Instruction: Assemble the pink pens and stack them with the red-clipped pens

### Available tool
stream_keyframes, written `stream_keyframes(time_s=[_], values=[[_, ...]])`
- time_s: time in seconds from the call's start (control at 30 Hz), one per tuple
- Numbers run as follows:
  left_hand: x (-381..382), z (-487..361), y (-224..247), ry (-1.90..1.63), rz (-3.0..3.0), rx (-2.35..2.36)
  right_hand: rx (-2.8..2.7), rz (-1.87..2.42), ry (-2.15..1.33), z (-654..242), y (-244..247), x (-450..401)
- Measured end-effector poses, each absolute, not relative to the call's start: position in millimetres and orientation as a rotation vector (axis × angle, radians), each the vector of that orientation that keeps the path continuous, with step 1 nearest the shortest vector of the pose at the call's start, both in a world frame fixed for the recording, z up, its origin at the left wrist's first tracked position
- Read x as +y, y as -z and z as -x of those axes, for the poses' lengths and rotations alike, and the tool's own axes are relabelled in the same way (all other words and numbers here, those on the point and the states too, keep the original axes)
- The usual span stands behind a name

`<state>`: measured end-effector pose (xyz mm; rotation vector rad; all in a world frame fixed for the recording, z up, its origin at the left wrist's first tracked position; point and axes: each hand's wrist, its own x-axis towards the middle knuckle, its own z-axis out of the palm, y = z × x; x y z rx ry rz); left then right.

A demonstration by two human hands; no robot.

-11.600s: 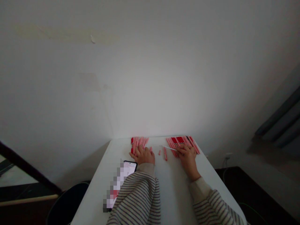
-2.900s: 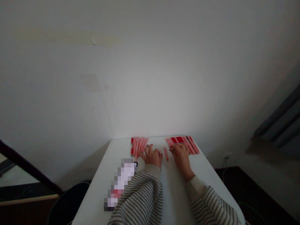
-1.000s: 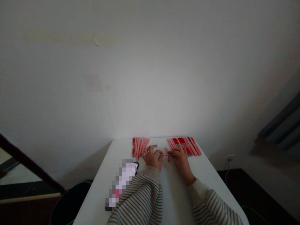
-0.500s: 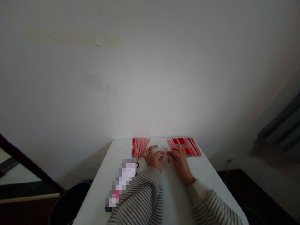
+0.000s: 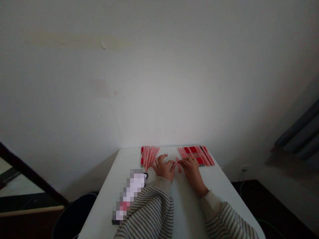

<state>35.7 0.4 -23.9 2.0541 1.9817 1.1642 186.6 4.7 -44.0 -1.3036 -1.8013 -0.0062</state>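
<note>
My left hand (image 5: 164, 168) and my right hand (image 5: 191, 168) meet over the far half of a white table (image 5: 183, 205). Thumb and forefinger of each are pinched together on a thin pink piece (image 5: 175, 163), mostly hidden by the fingertips; its kind I cannot make out. The other left fingers are spread. Just beneath the fingertips lies a short pink-and-red stick, like a pen part (image 5: 179, 169). Pink pens (image 5: 149, 154) lie in a bunch left of my left hand. Beyond my right hand is another group of pink and red pens (image 5: 205, 156), partly covered by it.
A blurred-out flat object with a dark edge (image 5: 132, 192), perhaps a phone, lies beside my left forearm. A slim white stick (image 5: 168, 155) rests behind my left hand. The wall (image 5: 159, 99) stands at the table's far edge. A dark bin (image 5: 74, 215) is at the lower left.
Almost nothing differs. Both hands keep their pinch at the same place, with only a tiny shift of the fingertips; the pens lie as before.
</note>
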Motion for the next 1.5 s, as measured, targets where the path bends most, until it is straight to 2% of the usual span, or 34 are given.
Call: stream_keyframes(time_s=[1.5], values=[[6, -35, 35, -1.335, -2.136, 1.925, -1.801, 1.319, 0.117, -186, 45, 6]])
